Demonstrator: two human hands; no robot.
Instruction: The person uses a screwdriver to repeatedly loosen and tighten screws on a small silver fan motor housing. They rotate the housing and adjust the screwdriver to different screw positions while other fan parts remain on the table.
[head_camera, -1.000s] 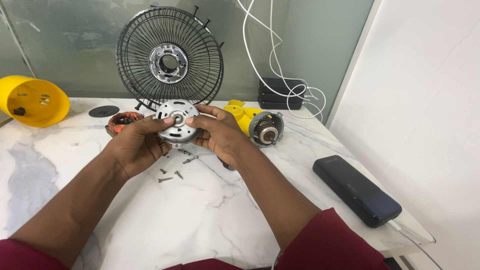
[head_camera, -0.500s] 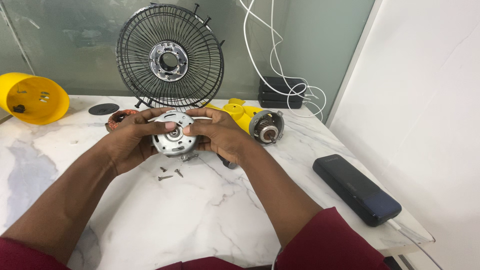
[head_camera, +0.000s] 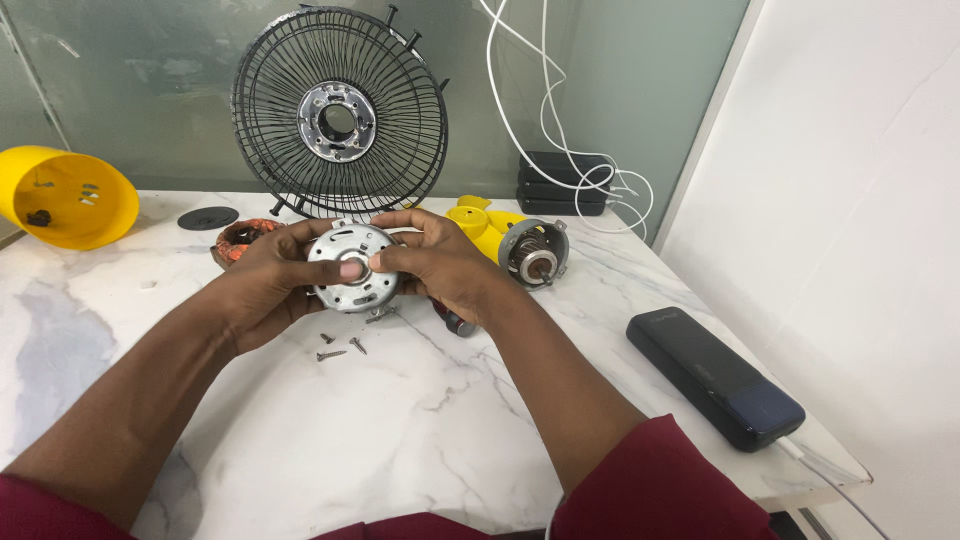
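Gripping round metal motor cover (head_camera: 352, 268) | both hands: left (head_camera: 262, 290), right (head_camera: 440, 265) | loose screws (head_camera: 338, 347) beneath

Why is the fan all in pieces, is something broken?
Nothing looks broken. The fan is taken apart: the black grille leans against the glass wall, loose screws lie scattered on the marble table, and both hands, left hand, right hand, hold the round metal motor housing.

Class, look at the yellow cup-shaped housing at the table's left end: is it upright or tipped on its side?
Tipped on its side. The yellow housing rests on the marble table, its open mouth facing sideways, showing the inside.
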